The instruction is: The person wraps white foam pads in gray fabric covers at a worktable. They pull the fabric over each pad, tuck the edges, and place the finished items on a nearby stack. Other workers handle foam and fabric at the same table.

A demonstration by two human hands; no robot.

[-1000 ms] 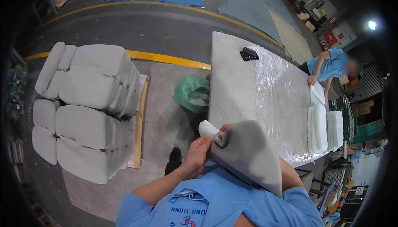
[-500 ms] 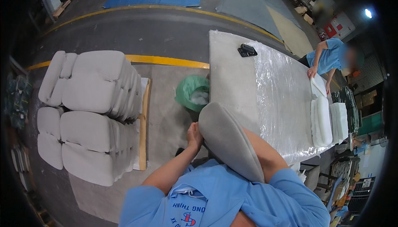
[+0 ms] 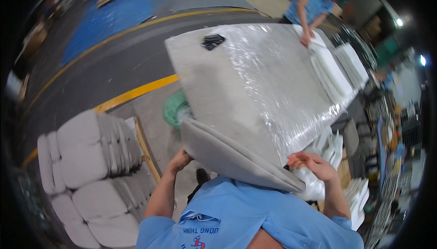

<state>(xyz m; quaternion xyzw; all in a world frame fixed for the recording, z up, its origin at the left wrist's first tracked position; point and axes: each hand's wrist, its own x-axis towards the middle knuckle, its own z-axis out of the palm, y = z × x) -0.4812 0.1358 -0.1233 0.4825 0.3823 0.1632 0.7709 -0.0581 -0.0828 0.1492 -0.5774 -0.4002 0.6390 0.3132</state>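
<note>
One large pale-grey flat-topped table (image 3: pixel 214 83) is carrying a glossy clear plastic sheet (image 3: pixel 273 85) over its right part. At the table's near edge, one rounded grey fabric cushion (image 3: pixel 232 154) is slanting in front of the wearer's light-blue shirt (image 3: pixel 273 215). Two bare hands are working there: the left hand (image 3: pixel 181 159) is gripping the cushion's left edge, some fingers hiding behind it, while the right hand (image 3: pixel 314 165) is hovering half-open near its other end; whether it is touching, I cannot tell. Left of the table, two stacks of rounded grey fabric cushions (image 3: pixel 82 146) are standing beside one pale wooden strip (image 3: pixel 148 152), and one green plastic bag (image 3: pixel 173 108) is sitting just beside the table. One small black object (image 3: pixel 213 42) is lying near the table's far left corner. Beyond its far right corner, one co-worker in light blue (image 3: pixel 312 3) is handling white soft padding (image 3: pixel 331 73) along its right edge.
</note>
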